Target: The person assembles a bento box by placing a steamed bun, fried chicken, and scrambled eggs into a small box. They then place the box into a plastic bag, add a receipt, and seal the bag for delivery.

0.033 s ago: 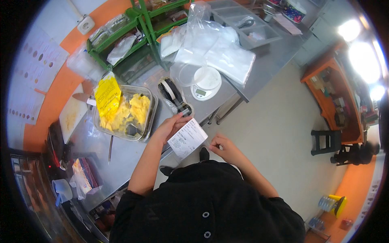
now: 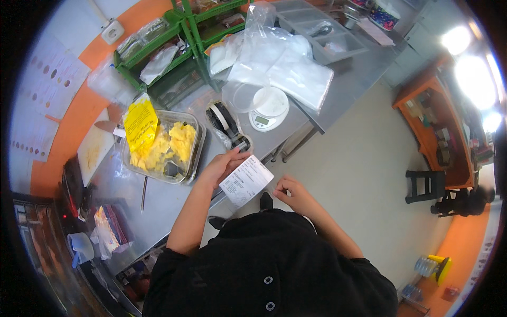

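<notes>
A white printed paper slip [image 2: 246, 181] is gripped along its left side by my left hand [image 2: 224, 166], whose fingers pass behind it over the table's edge. My right hand [image 2: 288, 189] is beside the slip's lower right edge, apart from it, fingers curled together; whatever they may pinch is too small to make out. Just beyond my left fingertips lies a black tape dispenser [image 2: 224, 119] with a pale strip along it. To its left, a clear plastic tub [image 2: 198, 142] contains yellow chunks [image 2: 181, 138], and a yellow packet [image 2: 140, 124] leans inside it.
A white kitchen scale [image 2: 269, 108] stands near the table's right edge, by clear plastic bags [image 2: 296, 74]. Green racks [image 2: 158, 50] are at the back. A knife [image 2: 108, 127] touches a cutting board [image 2: 95, 150] at left; a thin metal tool [image 2: 144, 194] lies nearer. Black stools [image 2: 425, 185] stand right.
</notes>
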The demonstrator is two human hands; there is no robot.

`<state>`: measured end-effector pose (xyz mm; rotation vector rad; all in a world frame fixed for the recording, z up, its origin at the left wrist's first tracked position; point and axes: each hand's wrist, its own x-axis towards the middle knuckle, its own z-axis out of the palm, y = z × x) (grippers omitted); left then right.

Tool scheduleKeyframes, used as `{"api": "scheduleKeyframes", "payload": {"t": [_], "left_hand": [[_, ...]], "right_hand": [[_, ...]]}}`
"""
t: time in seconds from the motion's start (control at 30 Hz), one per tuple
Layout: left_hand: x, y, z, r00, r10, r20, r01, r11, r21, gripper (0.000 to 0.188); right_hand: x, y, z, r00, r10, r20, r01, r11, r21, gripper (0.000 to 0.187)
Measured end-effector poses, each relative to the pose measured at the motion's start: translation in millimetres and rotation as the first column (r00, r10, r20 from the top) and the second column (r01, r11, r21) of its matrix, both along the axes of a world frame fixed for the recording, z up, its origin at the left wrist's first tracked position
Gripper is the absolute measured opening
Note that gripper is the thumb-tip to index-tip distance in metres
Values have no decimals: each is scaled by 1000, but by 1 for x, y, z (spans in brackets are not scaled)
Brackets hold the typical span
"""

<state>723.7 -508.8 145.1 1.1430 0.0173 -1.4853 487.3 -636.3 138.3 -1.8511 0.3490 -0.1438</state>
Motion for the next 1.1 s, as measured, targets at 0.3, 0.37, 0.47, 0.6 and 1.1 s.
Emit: {"api": "scheduleKeyframes", "payload": {"t": [0.3, 0.37, 0.47, 0.6, 1.1], "left_hand": [[-11, -15, 9, 913, -12, 408, -94, 967, 238, 49], [-12, -16, 11, 894, -29, 447, -96, 963, 254, 47], [-13, -14, 8, 881, -43, 471, -95, 960, 264, 43], [-14, -10, -14, 896, 49, 442, -136, 976, 168, 36], [-55, 62, 37, 806, 518, 287, -392, 830, -396, 24]], "right_hand": [[3, 1, -8, 996, 63, -57, -66, 996, -59, 13], [4, -1, -7, 991, 85, -99, -99, 984, -147, 13], [4, -5, -4, 990, 102, -94, -112, 988, -110, 11], [3, -11, -6, 994, 93, -53, -91, 995, 31, 10], [44, 31, -1, 959, -183, 215, 109, 942, 318, 22]]}}
